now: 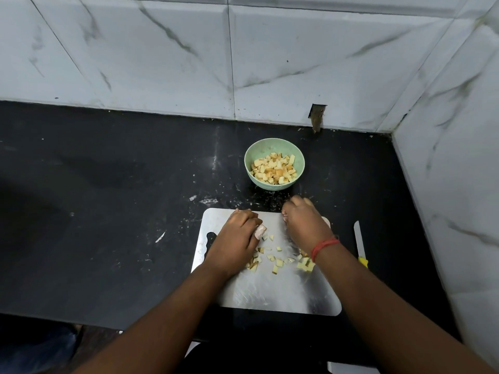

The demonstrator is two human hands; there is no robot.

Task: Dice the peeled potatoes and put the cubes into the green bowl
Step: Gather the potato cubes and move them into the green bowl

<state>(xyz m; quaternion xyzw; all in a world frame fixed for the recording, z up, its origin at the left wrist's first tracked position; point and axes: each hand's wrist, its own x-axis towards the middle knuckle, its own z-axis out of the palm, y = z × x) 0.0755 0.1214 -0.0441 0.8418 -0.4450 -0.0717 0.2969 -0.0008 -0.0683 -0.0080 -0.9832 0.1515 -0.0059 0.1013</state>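
Both hands rest on a steel cutting board [270,292] that lies on a black countertop [108,211]. The left hand [237,238] sits at the board's far left part, knuckles up and fingers curled under; a bandage wraps one fingertip beside the scattered pieces, and whether the curled fingers hold any potato cannot be told from this angle. The right hand [303,220] is at the board's far edge, fingers bent downward toward the surface with the tips hidden beneath the hand, so its grasp cannot be told either; a red thread bracelet [324,245] circles that wrist. Between and just behind the hands, loose potato cubes [278,261] lie spread over the middle of the board, some partly hidden under the right wrist. Beyond the board, near the wall, stands the green bowl [274,147], already holding a heap of diced potato [274,168]. A knife [359,238] with a yellow handle lies on the countertop just right of the board, untouched, blade pointing away. White marble-patterned tiles [162,49] cover the walls.
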